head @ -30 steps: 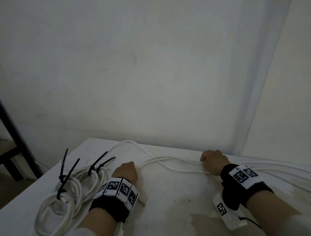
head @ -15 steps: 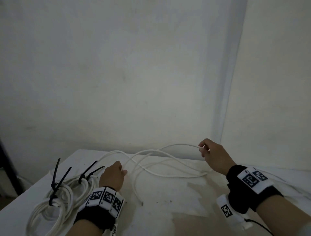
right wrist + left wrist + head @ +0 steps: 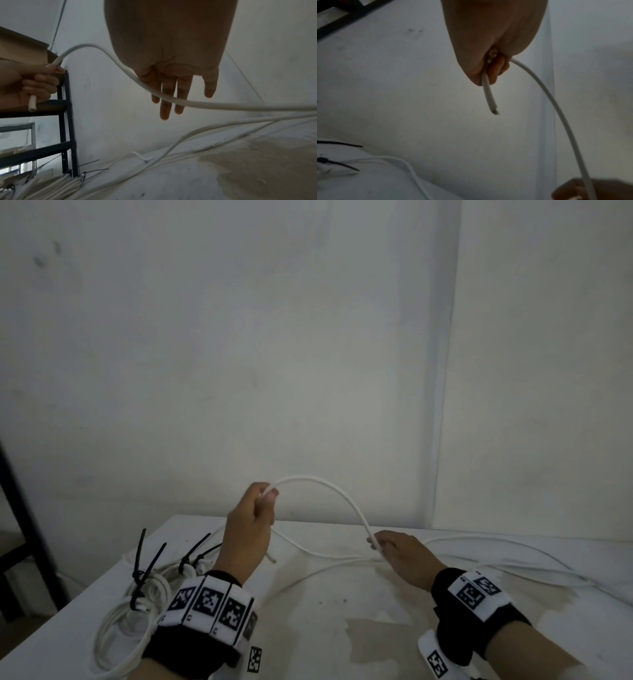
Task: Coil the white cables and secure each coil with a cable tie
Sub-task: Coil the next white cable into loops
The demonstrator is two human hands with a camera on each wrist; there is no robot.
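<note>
My left hand (image 3: pixel 263 508) is raised above the table and grips a white cable (image 3: pixel 329 487) near its cut end (image 3: pixel 272 559), which hangs below the fist. The left wrist view shows that hand (image 3: pixel 494 70) curled round the cable (image 3: pixel 556 108). From there the cable arcs down to my right hand (image 3: pixel 383 549), low over the table. In the right wrist view its fingers (image 3: pixel 165 108) hang straight with the cable (image 3: pixel 223 105) lying across them; the thumb is hidden. Finished coils (image 3: pixel 137 604) bound with black cable ties (image 3: pixel 144 559) lie at the left.
Several loose white cables (image 3: pixel 513 563) trail across the stained white table (image 3: pixel 308 628) to the right. A wall stands close behind the table. A black metal shelf (image 3: pixel 67 121) stands off the table's left side.
My left hand has lifted off the table with the cable's end part. My right hand has come down from its raised position to just above the table, further along the cable.
</note>
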